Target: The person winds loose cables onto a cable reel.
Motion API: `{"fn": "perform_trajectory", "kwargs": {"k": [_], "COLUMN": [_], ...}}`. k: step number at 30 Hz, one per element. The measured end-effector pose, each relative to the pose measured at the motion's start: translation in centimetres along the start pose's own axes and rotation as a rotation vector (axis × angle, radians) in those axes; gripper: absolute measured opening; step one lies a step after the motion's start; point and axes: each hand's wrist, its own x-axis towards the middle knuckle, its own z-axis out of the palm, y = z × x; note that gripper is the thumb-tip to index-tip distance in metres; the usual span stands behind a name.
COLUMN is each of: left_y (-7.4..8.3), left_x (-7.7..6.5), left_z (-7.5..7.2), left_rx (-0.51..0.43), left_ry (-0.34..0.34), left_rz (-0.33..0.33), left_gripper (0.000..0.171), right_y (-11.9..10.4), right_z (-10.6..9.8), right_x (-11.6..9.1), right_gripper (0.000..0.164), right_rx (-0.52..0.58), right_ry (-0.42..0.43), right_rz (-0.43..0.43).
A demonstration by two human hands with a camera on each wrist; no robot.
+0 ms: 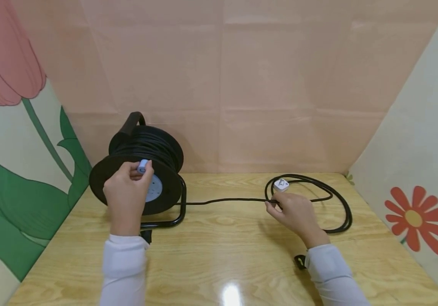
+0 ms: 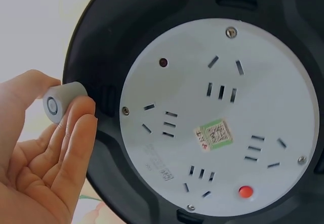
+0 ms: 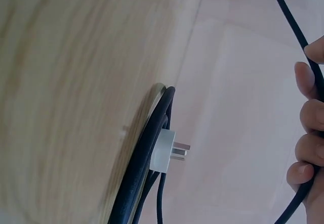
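A black cable reel (image 1: 138,165) stands at the table's left, cord wound on its drum. My left hand (image 1: 127,187) pinches the grey crank knob (image 2: 65,100) at the rim of the reel's front disc, between thumb and fingers. The disc carries a round pale socket panel (image 2: 217,118) with several slots and a red button (image 2: 245,191). Toward the right, my right hand (image 1: 293,212) grips the black cord (image 1: 226,199), which runs across from the reel. Behind that hand lies a white plug (image 1: 281,185) with its metal prongs showing, amid loose loops of cord (image 1: 345,212).
The reel rests on a black tubular stand (image 1: 182,204) and has a handle (image 1: 132,121) on top. A wooden table (image 1: 219,259) lies below, with a pinkish sheet (image 1: 219,85) behind it. Flower-painted side walls (image 1: 417,170) border the table.
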Motion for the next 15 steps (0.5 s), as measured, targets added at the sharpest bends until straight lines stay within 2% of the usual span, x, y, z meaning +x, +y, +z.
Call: {"fn": "perform_trajectory", "kwargs": {"k": [5, 10, 15], "left_y": [0.23, 0.42, 0.45], "left_x": [-0.07, -0.32, -0.59], "left_z": [0.32, 0.56, 0.83], "left_rx": [-0.002, 0.01, -0.007], "left_ry": [-0.003, -0.013, -0.019], "left_rz": [0.019, 0.032, 0.024], "left_gripper": [0.039, 0.039, 0.039], "right_y": [-0.08, -0.1, -0.37], "right_z": [0.17, 0.34, 0.37], "right_x": [0.09, -0.08, -0.15], "right_gripper": [0.022, 0.026, 0.023], "right_rx": [0.011, 0.0, 0.021], "right_ry": [0.018, 0.038, 0.011], "right_rz": [-0.038, -0.028, -0.031]}}
